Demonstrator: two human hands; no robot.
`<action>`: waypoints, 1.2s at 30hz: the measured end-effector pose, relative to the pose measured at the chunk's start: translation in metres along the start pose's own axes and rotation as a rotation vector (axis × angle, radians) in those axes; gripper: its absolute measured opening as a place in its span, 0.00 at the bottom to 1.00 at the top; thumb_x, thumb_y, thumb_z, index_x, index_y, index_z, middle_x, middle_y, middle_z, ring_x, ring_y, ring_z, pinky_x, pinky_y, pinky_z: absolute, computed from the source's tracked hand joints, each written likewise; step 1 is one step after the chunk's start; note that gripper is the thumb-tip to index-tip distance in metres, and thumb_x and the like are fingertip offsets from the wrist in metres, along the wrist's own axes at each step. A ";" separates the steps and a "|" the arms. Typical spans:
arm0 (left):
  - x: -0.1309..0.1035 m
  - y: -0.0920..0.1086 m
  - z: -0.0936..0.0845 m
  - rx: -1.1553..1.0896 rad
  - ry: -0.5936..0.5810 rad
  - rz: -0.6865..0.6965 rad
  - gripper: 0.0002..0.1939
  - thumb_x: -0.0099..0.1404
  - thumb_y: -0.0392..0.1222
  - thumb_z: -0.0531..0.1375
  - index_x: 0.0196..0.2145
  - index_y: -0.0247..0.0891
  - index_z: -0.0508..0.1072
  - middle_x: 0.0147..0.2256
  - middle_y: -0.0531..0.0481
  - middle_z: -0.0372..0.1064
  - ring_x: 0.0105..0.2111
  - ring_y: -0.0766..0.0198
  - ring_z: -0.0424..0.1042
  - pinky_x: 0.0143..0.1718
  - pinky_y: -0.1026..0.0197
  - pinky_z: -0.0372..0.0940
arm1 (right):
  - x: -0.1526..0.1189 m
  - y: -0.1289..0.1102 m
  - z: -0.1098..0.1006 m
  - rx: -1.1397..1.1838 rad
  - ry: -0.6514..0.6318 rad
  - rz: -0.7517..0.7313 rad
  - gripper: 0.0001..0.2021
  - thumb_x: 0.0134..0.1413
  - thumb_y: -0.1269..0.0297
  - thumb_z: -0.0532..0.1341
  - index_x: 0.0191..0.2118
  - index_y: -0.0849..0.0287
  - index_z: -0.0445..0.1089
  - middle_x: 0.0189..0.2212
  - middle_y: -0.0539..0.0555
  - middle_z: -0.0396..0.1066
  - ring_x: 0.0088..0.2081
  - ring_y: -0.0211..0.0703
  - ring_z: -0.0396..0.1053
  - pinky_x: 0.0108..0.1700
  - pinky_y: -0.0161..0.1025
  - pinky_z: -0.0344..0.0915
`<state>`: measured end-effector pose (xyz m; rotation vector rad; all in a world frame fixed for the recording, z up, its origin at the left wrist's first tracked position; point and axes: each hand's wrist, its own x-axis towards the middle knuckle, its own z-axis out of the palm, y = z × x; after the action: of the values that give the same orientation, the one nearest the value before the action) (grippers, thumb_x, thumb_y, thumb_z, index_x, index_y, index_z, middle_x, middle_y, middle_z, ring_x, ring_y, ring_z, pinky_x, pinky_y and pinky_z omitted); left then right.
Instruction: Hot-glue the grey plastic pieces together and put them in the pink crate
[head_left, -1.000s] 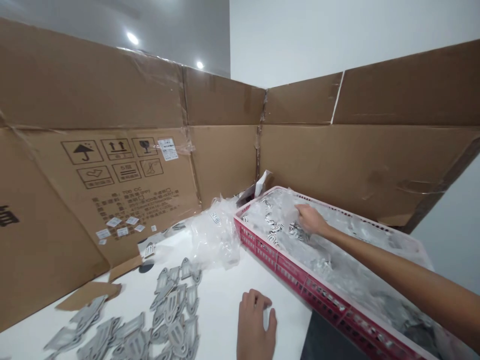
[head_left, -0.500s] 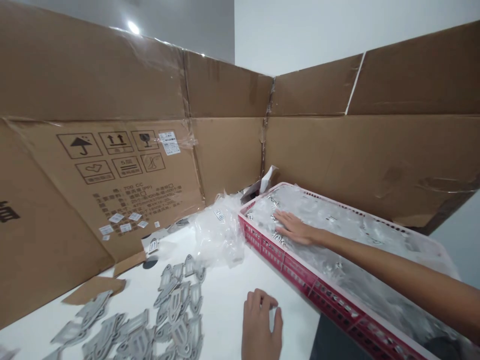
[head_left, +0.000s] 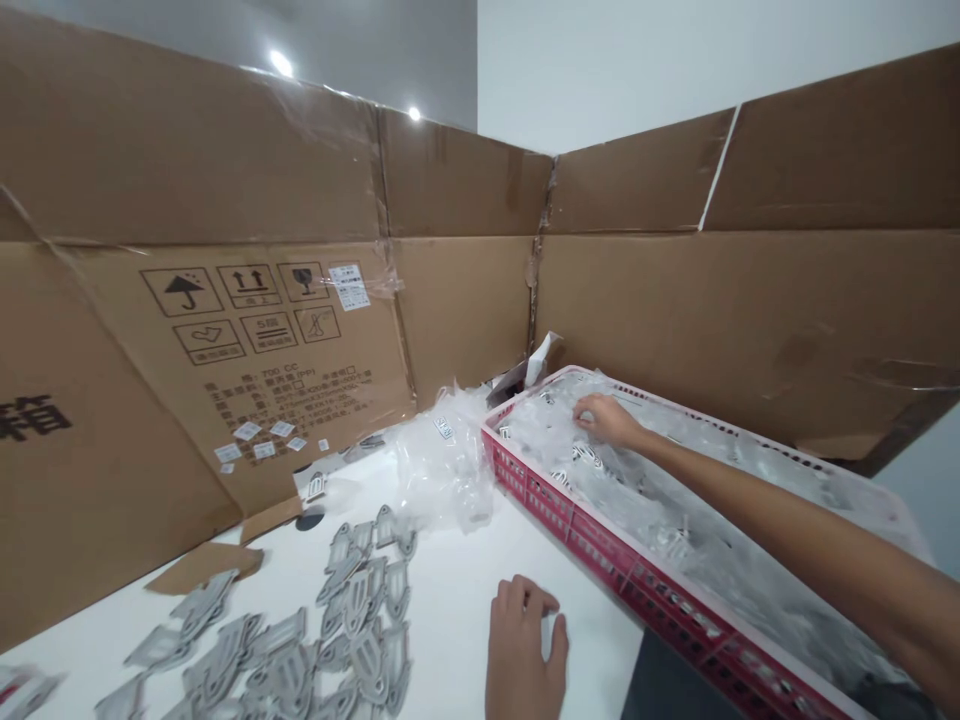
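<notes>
My left hand [head_left: 526,650] rests on the white table, holding nothing, its thumb apart from loosely bent fingers. Over the far end of a pink-red plastic crate [head_left: 600,535] is my right hand [head_left: 609,422], its fingers curled closed on the film of a clear plastic bag [head_left: 649,475]. Their tips are partly hidden. Many such bags fill the crate, and black-and-white printed labels show on some. Left of my left hand lie piles of grey metal buckle-like parts [head_left: 364,655], apart from it.
Tall cardboard walls [head_left: 465,300] enclose the table's back. A heap of clear plastic bags [head_left: 442,460] lies beside the crate's corner. Small white stickers [head_left: 264,450] cling to the left cardboard. Brown cardboard scraps [head_left: 206,568] lie near the metal parts.
My right hand has moved slightly right, and its fingers have gone from flat and spread to curled. The plastic under it has shifted. My left hand stays in place.
</notes>
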<state>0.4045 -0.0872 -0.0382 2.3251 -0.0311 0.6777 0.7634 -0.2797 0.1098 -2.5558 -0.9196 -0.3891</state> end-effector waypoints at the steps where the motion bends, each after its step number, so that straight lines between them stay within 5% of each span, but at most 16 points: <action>1: 0.000 0.000 0.000 0.003 -0.001 0.003 0.10 0.71 0.28 0.59 0.41 0.43 0.73 0.42 0.47 0.71 0.43 0.55 0.70 0.46 0.52 0.62 | -0.003 0.001 0.004 0.004 -0.030 -0.006 0.04 0.61 0.65 0.66 0.40 0.55 0.80 0.44 0.58 0.83 0.52 0.56 0.79 0.61 0.49 0.70; 5: -0.001 0.000 0.000 0.003 -0.022 -0.006 0.09 0.72 0.29 0.57 0.40 0.43 0.73 0.42 0.47 0.71 0.44 0.55 0.71 0.47 0.51 0.63 | -0.011 0.000 0.016 0.025 -0.055 0.038 0.14 0.61 0.59 0.69 0.51 0.56 0.79 0.50 0.59 0.84 0.52 0.56 0.80 0.56 0.48 0.73; 8: -0.001 0.001 0.000 0.000 -0.002 -0.012 0.09 0.70 0.29 0.59 0.40 0.43 0.73 0.42 0.47 0.71 0.43 0.55 0.71 0.47 0.51 0.63 | -0.008 -0.001 0.016 0.041 -0.026 0.068 0.07 0.60 0.63 0.66 0.43 0.56 0.79 0.44 0.58 0.85 0.48 0.54 0.81 0.54 0.47 0.73; 15: -0.001 0.000 0.000 -0.006 -0.010 -0.007 0.10 0.71 0.29 0.58 0.41 0.43 0.74 0.42 0.47 0.71 0.44 0.55 0.70 0.48 0.50 0.63 | 0.006 -0.010 -0.043 0.044 0.205 0.066 0.14 0.68 0.59 0.56 0.46 0.57 0.77 0.46 0.61 0.82 0.49 0.55 0.78 0.56 0.52 0.71; 19: -0.001 0.001 0.000 -0.005 -0.011 -0.014 0.09 0.72 0.30 0.58 0.41 0.43 0.74 0.42 0.47 0.70 0.44 0.54 0.70 0.49 0.50 0.62 | -0.019 -0.022 -0.058 0.035 0.113 -0.052 0.13 0.69 0.57 0.56 0.45 0.55 0.76 0.45 0.57 0.81 0.47 0.52 0.77 0.55 0.48 0.70; 23: -0.001 0.001 0.000 -0.006 -0.009 -0.006 0.09 0.72 0.30 0.58 0.41 0.43 0.73 0.42 0.47 0.70 0.44 0.55 0.70 0.49 0.50 0.63 | -0.057 -0.034 -0.033 -0.028 -0.065 -0.124 0.07 0.60 0.65 0.60 0.38 0.56 0.77 0.41 0.59 0.79 0.44 0.54 0.75 0.52 0.48 0.71; 26: -0.002 -0.001 0.002 -0.002 0.009 0.001 0.10 0.69 0.28 0.59 0.40 0.43 0.73 0.42 0.47 0.70 0.43 0.55 0.69 0.48 0.51 0.63 | -0.067 -0.043 -0.016 -0.078 -0.045 -0.075 0.13 0.62 0.67 0.57 0.46 0.58 0.78 0.48 0.63 0.77 0.50 0.59 0.74 0.57 0.53 0.70; 31: -0.002 -0.003 0.004 -0.012 -0.003 0.000 0.11 0.68 0.27 0.59 0.41 0.43 0.73 0.42 0.47 0.70 0.44 0.55 0.71 0.47 0.51 0.64 | -0.061 -0.058 0.008 -0.095 0.026 0.012 0.29 0.77 0.52 0.47 0.73 0.60 0.64 0.76 0.66 0.58 0.76 0.61 0.55 0.76 0.60 0.51; 33: -0.003 -0.003 0.004 -0.007 -0.003 0.000 0.11 0.69 0.28 0.59 0.41 0.43 0.73 0.42 0.47 0.70 0.43 0.54 0.71 0.47 0.50 0.64 | -0.065 -0.061 0.024 -0.091 -0.045 0.023 0.33 0.76 0.45 0.48 0.76 0.58 0.61 0.78 0.65 0.54 0.78 0.62 0.52 0.77 0.61 0.49; 36: -0.004 -0.004 0.002 0.013 -0.004 -0.008 0.11 0.68 0.27 0.58 0.41 0.43 0.73 0.42 0.46 0.71 0.43 0.54 0.71 0.47 0.49 0.65 | -0.070 -0.061 0.042 -0.091 -0.139 0.050 0.33 0.73 0.44 0.50 0.74 0.54 0.65 0.75 0.63 0.63 0.75 0.63 0.60 0.76 0.65 0.51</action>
<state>0.4033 -0.0864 -0.0436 2.3380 -0.0191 0.6709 0.6761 -0.2557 0.0624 -2.7112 -0.9032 -0.2469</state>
